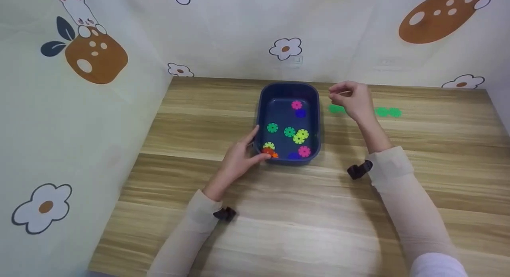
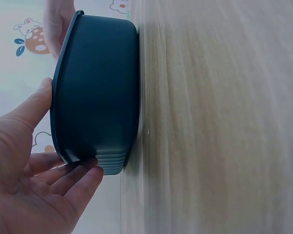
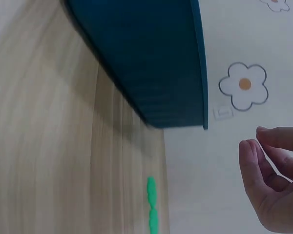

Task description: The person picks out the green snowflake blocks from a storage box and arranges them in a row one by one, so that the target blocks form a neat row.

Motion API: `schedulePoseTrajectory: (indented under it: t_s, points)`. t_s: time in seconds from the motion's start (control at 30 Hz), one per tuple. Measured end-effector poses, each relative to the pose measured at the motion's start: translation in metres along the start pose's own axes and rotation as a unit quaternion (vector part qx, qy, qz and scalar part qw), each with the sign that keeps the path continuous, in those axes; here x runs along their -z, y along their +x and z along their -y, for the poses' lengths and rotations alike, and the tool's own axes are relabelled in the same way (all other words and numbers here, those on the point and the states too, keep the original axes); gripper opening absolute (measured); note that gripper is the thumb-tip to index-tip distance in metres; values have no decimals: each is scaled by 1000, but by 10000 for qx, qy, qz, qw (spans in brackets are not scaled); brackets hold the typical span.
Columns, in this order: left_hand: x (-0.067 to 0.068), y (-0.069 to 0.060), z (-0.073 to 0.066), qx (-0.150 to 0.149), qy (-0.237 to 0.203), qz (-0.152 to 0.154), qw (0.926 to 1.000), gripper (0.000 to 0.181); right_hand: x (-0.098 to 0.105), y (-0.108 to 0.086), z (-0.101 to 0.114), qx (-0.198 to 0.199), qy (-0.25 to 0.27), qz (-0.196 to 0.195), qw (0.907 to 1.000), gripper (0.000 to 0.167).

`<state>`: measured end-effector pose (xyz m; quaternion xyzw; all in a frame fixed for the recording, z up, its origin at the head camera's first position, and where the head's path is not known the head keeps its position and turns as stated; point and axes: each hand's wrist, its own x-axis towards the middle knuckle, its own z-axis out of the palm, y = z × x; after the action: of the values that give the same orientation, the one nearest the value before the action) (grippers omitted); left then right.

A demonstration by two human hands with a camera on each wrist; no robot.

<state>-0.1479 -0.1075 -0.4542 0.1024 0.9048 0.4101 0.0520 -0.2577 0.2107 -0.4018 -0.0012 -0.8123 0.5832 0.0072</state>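
Note:
My left hand (image 1: 239, 155) grips the near-left corner of a dark blue plastic tub (image 1: 287, 162), its thumb on the rim and its fingers around the outer wall. Inside the tub lie several small notched discs: green (image 1: 272, 128), yellow (image 1: 299, 138), pink (image 1: 304, 151), blue (image 1: 301, 113) and orange-red (image 1: 267, 151). To the right of the tub, my right hand (image 1: 357, 101) hovers with loosely bent fingers and nothing visible between them. Below it, green notched discs (image 1: 388, 112) lie in a row on the table, partly hidden by the hand and wrist.
The wood-grain table (image 1: 303, 221) spreads around the tub. A pale wall covering (image 1: 239, 38) with flower and rabbit prints rises behind the table and on its left. Each sleeve carries a small black device (image 1: 359, 169) at the wrist.

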Motion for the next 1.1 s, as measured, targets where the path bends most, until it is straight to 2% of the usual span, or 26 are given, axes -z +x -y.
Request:
schedulePoseTrajectory:
  t_s: [0.23,0.63,0.97,1.1]
  points:
    - [0,1,2,-88,-52,9,9999,90,-29,-4,7,182,-288,261,9991,20]
    - [-1,1,2,-19,-75,10,10000,88,-72,-11,11,462,-697,679,9942,17]
    - [-1,0,2,51,-182,4,9998,86,-99,-16,11,594,-1029,832,9894,15]
    - [-2,1,3,-15,-203,15,9998,86,-107,-15,6,599,-1083,946,9878,15]
